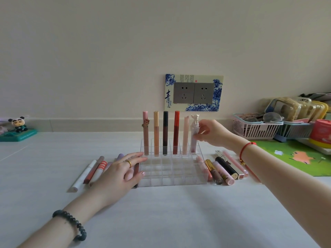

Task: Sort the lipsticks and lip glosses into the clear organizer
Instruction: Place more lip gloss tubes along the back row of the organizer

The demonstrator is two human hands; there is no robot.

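Observation:
A clear organizer with a grid of slots stands on the white table. Several lip glosses stand upright in its back row. The rightmost one is a lilac gloss with a white angel cap, and my right hand grips it near the top while it sits in the back right slot. My left hand rests flat on the table at the organizer's left wall, over some loose tubes. More lipsticks and glosses lie to the right of the organizer.
A panda figurine stands far left by the wall. Plastic baskets with glasses and packets, and a red tin, crowd the right. A green mat lies under them. A wall socket is behind the organizer.

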